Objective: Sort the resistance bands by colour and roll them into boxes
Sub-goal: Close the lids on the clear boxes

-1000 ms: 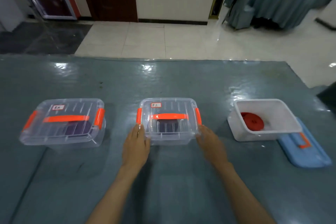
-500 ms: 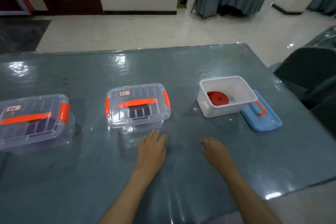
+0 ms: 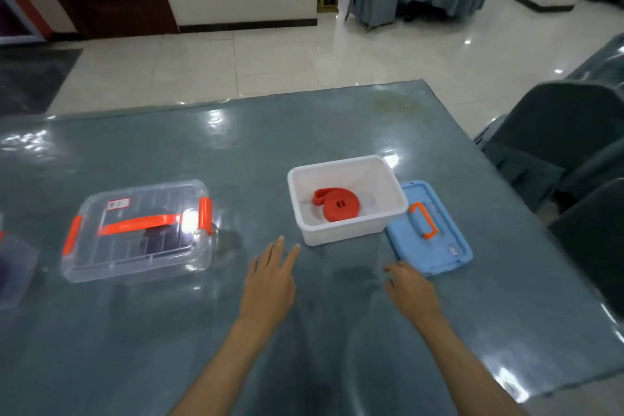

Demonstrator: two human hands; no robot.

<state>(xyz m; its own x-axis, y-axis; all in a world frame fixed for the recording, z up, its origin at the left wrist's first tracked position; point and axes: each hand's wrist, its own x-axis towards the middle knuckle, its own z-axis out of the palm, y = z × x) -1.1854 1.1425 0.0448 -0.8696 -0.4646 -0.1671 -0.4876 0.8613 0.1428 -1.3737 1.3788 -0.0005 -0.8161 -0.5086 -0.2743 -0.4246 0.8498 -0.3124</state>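
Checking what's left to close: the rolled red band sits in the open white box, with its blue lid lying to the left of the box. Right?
Not quite. In the head view the blue lid lies right of the open white box, which does hold the rolled red band.

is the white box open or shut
Open: the white box has no lid on, a rolled red band shows inside, and its blue lid lies beside it.

A single head-worn, wide-angle camera looks forward and steeply down over the table (image 3: 236,152), close above both forearms. The left hand (image 3: 270,284) and right hand (image 3: 410,290) sit low in the centre; the floor and room lie beyond them.
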